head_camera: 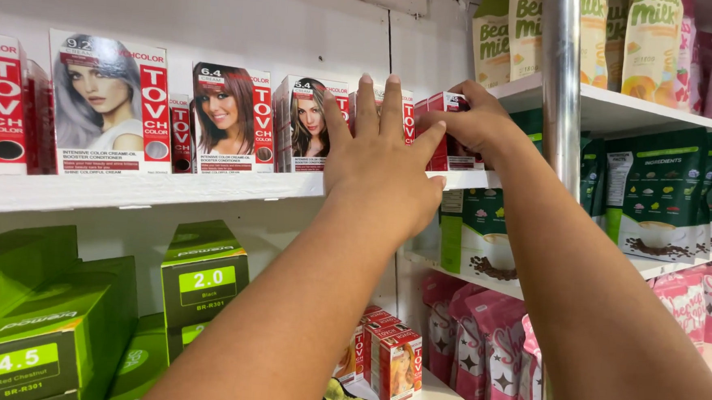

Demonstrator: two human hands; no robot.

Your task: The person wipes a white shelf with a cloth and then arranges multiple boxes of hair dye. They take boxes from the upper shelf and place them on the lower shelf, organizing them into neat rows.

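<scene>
My right hand (475, 121) grips a red and white hair-colour box (450, 106) at the right end of the upper white shelf (129, 190). My left hand (382, 161) is raised flat with fingers spread against the neighbouring box (408, 113), which it mostly hides. A row of similar hair-colour boxes (232, 119) with portrait fronts stands along the same shelf to the left.
Green hair-dye boxes (203, 275) sit on the shelf below left, with more red boxes (392, 364) lower down. A metal pole (561, 81) stands at right. Beyond it are green pouches (657, 195), pink pouches (470, 348) and cream pouches (652, 45).
</scene>
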